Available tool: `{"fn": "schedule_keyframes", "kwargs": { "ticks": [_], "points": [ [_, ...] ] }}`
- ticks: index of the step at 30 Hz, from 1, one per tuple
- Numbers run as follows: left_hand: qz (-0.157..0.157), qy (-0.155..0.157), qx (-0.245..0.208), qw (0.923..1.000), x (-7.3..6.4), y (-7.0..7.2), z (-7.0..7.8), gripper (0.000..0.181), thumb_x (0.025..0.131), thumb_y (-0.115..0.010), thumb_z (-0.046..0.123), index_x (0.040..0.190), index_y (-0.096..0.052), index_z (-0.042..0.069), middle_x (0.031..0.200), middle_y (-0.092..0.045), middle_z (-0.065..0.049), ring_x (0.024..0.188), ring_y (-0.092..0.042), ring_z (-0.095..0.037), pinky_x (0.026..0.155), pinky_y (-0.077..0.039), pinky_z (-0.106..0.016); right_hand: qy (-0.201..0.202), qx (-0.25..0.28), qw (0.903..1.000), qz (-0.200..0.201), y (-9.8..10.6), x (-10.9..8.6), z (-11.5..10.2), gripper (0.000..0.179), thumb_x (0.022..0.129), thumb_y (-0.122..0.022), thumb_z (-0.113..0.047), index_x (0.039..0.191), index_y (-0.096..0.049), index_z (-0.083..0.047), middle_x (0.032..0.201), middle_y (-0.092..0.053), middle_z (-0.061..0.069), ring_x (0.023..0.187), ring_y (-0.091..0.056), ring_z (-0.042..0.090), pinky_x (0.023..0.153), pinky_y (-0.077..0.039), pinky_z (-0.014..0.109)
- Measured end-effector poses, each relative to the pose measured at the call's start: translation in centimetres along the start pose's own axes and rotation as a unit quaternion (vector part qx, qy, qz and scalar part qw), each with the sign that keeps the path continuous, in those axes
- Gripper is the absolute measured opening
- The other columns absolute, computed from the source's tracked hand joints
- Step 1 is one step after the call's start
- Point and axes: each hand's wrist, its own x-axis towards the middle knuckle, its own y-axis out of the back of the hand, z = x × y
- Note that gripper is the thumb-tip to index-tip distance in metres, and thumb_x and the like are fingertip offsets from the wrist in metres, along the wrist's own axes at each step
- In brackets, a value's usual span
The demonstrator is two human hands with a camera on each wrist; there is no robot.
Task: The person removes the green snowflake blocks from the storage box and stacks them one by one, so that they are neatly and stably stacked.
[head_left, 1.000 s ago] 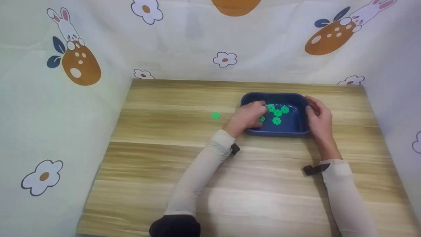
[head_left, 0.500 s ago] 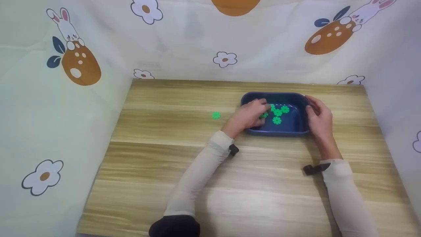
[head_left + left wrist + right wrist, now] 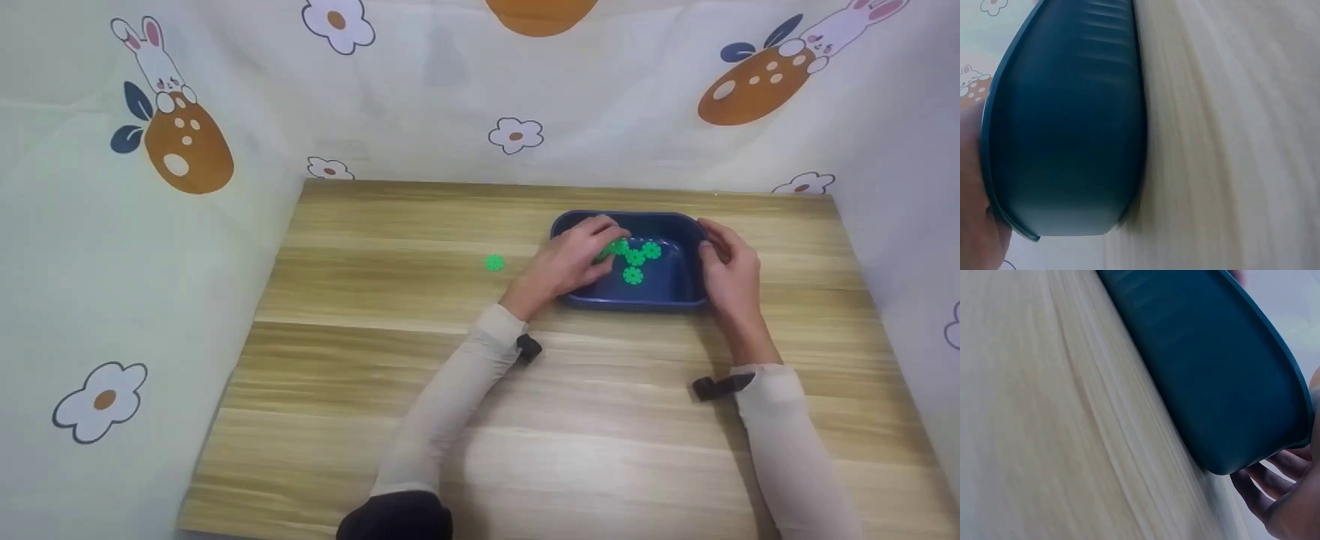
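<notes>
A dark blue plastic tray (image 3: 637, 304) stands on the table toward the right in the head view. Inside it lie several green snowflake discs (image 3: 633, 276). My left hand (image 3: 574, 259) reaches over the tray's left rim, pinching a tilted green disc (image 3: 603, 253) between thumb and fingers; the fingers partly cover it. At the tray's right end my right hand (image 3: 731, 270) grips the wall, thumb at the rim and fingers around the outside. The right wrist view shows those fingers (image 3: 1264, 481) against the tray's end. In the left wrist view, the tray wall (image 3: 1067, 140) hides the discs.
One more green disc (image 3: 494, 262) lies on the wooden table (image 3: 360, 375), left of the tray. A patterned cloth (image 3: 420, 90) with flowers and rabbits hangs behind the table and along both sides.
My left hand has shifted slightly up and inward over the tray, and the disc at its fingertips has moved with it and tilted. The right hand and tray have stayed in place.
</notes>
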Motion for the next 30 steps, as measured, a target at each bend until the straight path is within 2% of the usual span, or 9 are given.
{"fn": "schedule_keyframes", "kwargs": {
  "ticks": [4, 9, 14, 17, 22, 30],
  "points": [
    [0.042, -0.009, -0.011, 0.9990, -0.2, 0.0, -0.1, 0.041, 0.104, -0.066, 0.018, 0.145, -0.065, 0.013, 0.141, -0.066, -0.008, 0.132, -0.064, -0.021, 0.110, -0.055, -0.027, -0.003, 0.000, 1.0000, 0.003, 0.0, 0.0, 0.0, 0.042, 0.111, -0.052, -0.015, 0.152, -0.063, -0.013, 0.154, -0.065, 0.012, 0.140, -0.062, 0.018, 0.122, -0.047, 0.032],
    [0.073, 0.017, -0.066, 0.9950, -0.7, 0.0, -0.2, 0.041, 0.104, -0.066, 0.018, 0.144, -0.065, 0.013, 0.143, -0.066, -0.007, 0.135, -0.063, -0.019, 0.117, -0.049, -0.024, -0.007, 0.003, 1.0000, -0.001, -0.1, 0.1, 0.1, 0.043, 0.111, -0.052, -0.015, 0.152, -0.063, -0.013, 0.155, -0.064, 0.011, 0.142, -0.061, 0.020, 0.124, -0.046, 0.033],
    [0.106, 0.043, -0.140, 0.9835, -1.4, 0.0, -0.6, 0.039, 0.104, -0.068, 0.016, 0.142, -0.067, 0.011, 0.143, -0.067, -0.007, 0.135, -0.063, -0.018, 0.120, -0.046, -0.022, 0.002, -0.001, 1.0000, -0.004, -0.2, 0.1, 0.1, 0.042, 0.111, -0.051, -0.015, 0.152, -0.062, -0.012, 0.154, -0.065, 0.012, 0.143, -0.061, 0.023, 0.124, -0.046, 0.035],
    [0.122, 0.051, -0.169, 0.9766, -1.9, 0.1, -0.9, 0.037, 0.104, -0.069, 0.017, 0.141, -0.068, 0.009, 0.142, -0.068, -0.007, 0.135, -0.063, -0.017, 0.120, -0.046, -0.021, 0.004, -0.003, 1.0000, -0.004, -0.2, 0.0, 0.1, 0.042, 0.112, -0.051, -0.016, 0.152, -0.062, -0.012, 0.153, -0.065, 0.012, 0.142, -0.062, 0.023, 0.124, -0.046, 0.035],
    [0.137, 0.052, -0.189, 0.9709, -2.7, 0.5, -1.5, 0.036, 0.104, -0.070, 0.017, 0.138, -0.069, 0.007, 0.140, -0.068, -0.008, 0.133, -0.064, -0.017, 0.119, -0.046, -0.020, 0.004, -0.010, 0.9999, 0.000, -0.2, 0.0, 0.0, 0.042, 0.111, -0.053, -0.017, 0.151, -0.064, -0.013, 0.152, -0.066, 0.012, 0.138, -0.064, 0.019, 0.123, -0.048, 0.033],
    [0.156, 0.058, -0.179, 0.9698, -4.5, 1.0, -2.3, 0.032, 0.101, -0.073, 0.017, 0.132, -0.072, 0.008, 0.133, -0.069, -0.005, 0.131, -0.063, -0.015, 0.118, -0.046, -0.017, 0.005, -0.013, 0.9999, 0.002, -0.2, 0.0, -0.1, 0.041, 0.111, -0.053, -0.018, 0.150, -0.065, -0.014, 0.150, -0.068, 0.014, 0.136, -0.065, 0.017, 0.120, -0.049, 0.031]
  ]
}}
